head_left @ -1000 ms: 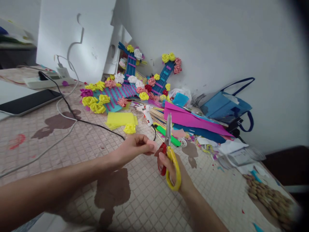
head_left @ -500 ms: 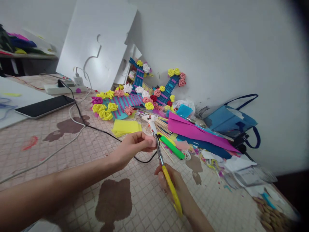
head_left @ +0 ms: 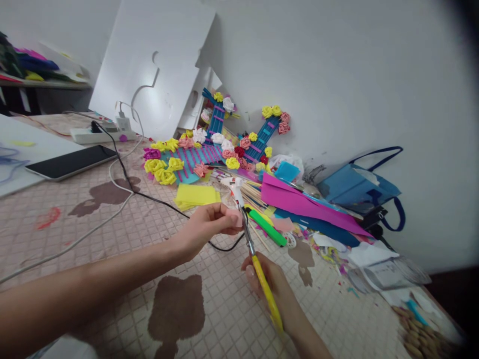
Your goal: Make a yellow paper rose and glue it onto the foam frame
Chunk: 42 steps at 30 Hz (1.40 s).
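Between the thumb and fingers of my left hand (head_left: 212, 220) is a small piece of pale pink paper (head_left: 235, 218). My right hand (head_left: 267, 279) grips a pair of scissors (head_left: 267, 286) by their yellow handles, the metal blades pointing up and away from me. Those blades lie at the right edge of the pink paper; whether they cut into it I cannot tell. Just beyond the blade tips is a white glue gun (head_left: 235, 188). A green box cutter (head_left: 267, 228) lies right of the blades, and a stack of yellow paper (head_left: 196, 196) sits behind my left hand.
Blue letter-like pieces with paper flowers (head_left: 187, 162) stand at the back. A black phone (head_left: 73, 162), power strip (head_left: 97, 134) and cables (head_left: 157, 200) are at left. Magenta sheets (head_left: 299, 202), thin wooden sticks (head_left: 252, 192), paper scraps and a blue bag (head_left: 355, 187) fill the right.
The view has shifted very slightly, so everything sits a little to the right. Both hands, the scissors and the pink paper keep nearly the same pose.
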Tool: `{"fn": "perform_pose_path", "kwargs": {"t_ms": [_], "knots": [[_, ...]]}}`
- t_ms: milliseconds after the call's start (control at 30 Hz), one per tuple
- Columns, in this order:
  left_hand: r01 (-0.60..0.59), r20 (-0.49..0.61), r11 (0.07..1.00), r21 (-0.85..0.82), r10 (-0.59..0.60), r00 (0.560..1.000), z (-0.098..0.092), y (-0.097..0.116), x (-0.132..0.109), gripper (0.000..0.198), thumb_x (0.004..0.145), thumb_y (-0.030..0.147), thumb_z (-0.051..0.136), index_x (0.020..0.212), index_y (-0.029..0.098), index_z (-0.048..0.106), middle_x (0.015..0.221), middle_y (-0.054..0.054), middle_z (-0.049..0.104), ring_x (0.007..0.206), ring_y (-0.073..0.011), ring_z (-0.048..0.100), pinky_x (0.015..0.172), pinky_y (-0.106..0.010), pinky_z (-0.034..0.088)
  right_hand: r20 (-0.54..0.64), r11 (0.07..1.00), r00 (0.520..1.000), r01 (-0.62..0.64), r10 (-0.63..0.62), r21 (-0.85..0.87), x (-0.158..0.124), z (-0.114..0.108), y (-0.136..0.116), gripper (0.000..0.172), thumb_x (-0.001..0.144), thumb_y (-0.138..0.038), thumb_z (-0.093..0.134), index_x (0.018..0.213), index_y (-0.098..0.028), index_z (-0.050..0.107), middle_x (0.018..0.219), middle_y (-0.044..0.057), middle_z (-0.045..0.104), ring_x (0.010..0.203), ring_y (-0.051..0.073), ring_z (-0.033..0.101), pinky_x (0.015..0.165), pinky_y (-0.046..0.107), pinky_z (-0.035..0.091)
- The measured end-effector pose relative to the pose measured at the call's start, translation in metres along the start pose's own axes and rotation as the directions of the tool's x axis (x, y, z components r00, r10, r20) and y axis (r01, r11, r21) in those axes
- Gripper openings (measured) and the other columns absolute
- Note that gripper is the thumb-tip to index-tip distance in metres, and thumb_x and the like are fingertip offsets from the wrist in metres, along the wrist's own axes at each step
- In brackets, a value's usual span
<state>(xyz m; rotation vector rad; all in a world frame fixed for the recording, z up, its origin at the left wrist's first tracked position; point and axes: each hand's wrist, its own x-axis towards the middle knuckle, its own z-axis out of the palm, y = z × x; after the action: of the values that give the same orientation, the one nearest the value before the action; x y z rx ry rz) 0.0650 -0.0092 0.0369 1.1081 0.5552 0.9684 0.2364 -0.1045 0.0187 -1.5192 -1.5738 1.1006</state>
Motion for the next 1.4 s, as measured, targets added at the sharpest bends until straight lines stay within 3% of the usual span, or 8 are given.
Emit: {"fn": "perform_pose_path", "kwargs": {"t_ms": [1400], "knots": [[-0.01,0.026,1.0,0.012,0.009,1.0,-0.0025,0.0045,0.0014,0.02,0.081,0.03,0.066,0.077,0.013,0.057,0.082,-0.003,0.065,0.079,-0.0142,0.064,0.082,-0.032,0.051,-0.036,0.981,0.999,-0.045,0.039,-0.189,0.0003,-0.0059,0.0018,0.042,0.076,-0.059,0.053,0.069,-0.018,0.047,0.057,-0.004,0.041,0.052,0.01,0.037,0.047,0.022,0.029]]}}
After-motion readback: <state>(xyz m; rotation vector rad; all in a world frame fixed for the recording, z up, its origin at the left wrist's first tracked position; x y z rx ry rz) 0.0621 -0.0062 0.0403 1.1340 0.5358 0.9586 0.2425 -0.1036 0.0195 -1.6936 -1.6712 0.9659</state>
